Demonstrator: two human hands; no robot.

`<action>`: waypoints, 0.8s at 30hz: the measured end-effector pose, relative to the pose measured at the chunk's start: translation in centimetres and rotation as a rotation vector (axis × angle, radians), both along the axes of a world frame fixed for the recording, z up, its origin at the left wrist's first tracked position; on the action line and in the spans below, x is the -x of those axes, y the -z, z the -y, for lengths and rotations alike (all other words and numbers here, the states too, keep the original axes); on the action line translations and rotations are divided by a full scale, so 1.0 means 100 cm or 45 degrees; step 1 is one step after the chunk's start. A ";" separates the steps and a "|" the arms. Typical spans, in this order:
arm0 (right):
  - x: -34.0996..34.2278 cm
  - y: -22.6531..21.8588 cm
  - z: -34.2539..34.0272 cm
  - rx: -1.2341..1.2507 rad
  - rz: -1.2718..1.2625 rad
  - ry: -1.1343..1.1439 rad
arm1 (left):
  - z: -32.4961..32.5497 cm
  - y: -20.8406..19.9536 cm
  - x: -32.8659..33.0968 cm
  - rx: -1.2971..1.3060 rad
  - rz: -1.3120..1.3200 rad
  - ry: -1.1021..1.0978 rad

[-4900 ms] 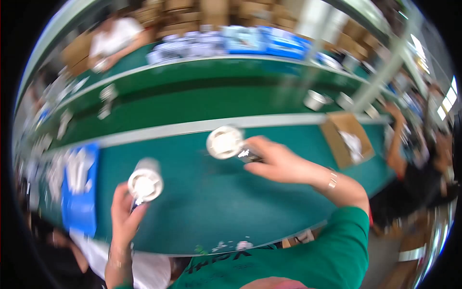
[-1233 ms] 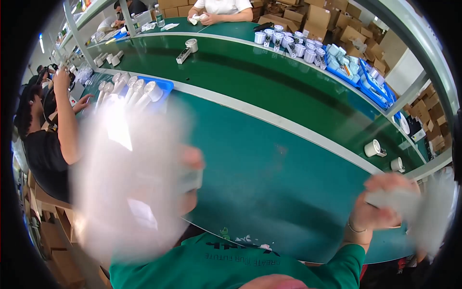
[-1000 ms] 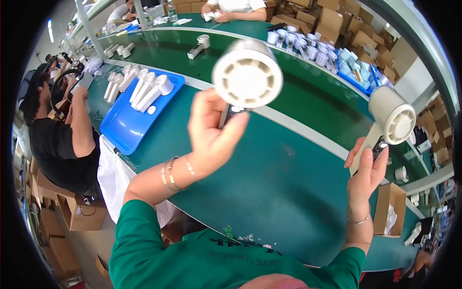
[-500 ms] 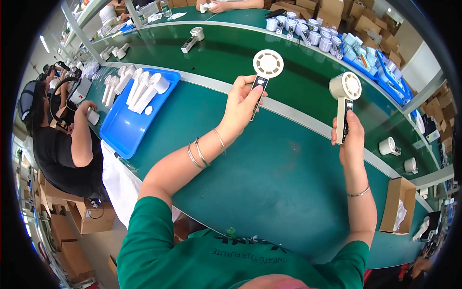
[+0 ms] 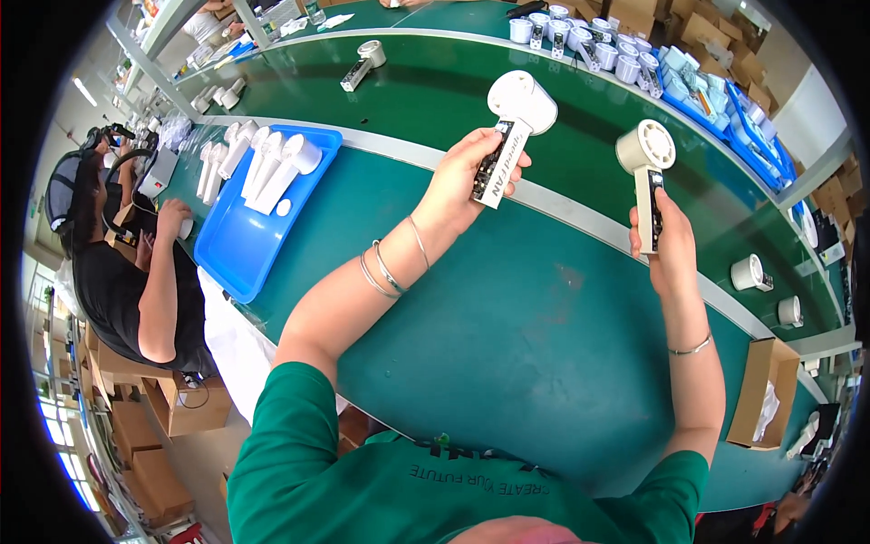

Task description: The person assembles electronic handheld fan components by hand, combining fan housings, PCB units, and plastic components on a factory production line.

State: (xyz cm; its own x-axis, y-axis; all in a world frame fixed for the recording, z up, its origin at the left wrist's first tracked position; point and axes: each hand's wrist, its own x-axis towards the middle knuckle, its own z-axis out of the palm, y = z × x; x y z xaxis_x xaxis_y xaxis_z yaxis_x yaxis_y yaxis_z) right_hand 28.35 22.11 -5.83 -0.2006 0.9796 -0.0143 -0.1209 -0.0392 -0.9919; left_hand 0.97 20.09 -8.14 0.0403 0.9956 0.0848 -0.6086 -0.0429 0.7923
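My left hand (image 5: 471,172) is closed round the handle of a white handheld fan (image 5: 524,104). Its drum-shaped head points up and away, and its printed handle side and part of a dark circuit strip face me. On the right, my right hand (image 5: 669,227) grips a second, cream handheld fan (image 5: 646,148) by its handle. That one stands nearly upright, its slotted round head on top and dark circuit parts along the handle. Both fans are held in the air above the far edge of the green work table (image 5: 489,335).
At left a blue tray (image 5: 237,258) holds several white fans and a small round disc. Beyond the table runs a green conveyor (image 5: 435,86) carrying scattered fans. Blue bins (image 5: 743,136) stand far right, a cardboard box (image 5: 764,394) at right. A co-worker (image 5: 127,272) sits at left.
The left fan has turned in my hand, from its round slotted face to its side and printed handle. My right hand has raised its fan slightly. The view has shifted a little.
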 end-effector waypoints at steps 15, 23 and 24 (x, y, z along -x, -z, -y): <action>-0.023 0.063 -0.162 -0.289 1.268 0.607 | -0.138 0.055 0.009 -0.027 -0.842 -0.689; -0.100 0.023 -0.114 -0.860 1.897 0.315 | -0.165 0.079 0.015 -0.205 -1.564 -0.663; -0.114 0.009 -0.106 -0.924 1.994 0.343 | -0.165 0.081 0.028 -0.199 -1.554 -0.749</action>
State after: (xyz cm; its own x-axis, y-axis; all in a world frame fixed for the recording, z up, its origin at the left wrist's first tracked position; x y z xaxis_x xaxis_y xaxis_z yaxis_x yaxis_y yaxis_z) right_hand 39.73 32.74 -6.75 -0.2717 0.8753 0.4000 0.9581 0.2854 0.0262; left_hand -1.85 36.61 -16.26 -0.2525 0.8750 0.4131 0.6085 -0.1884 0.7709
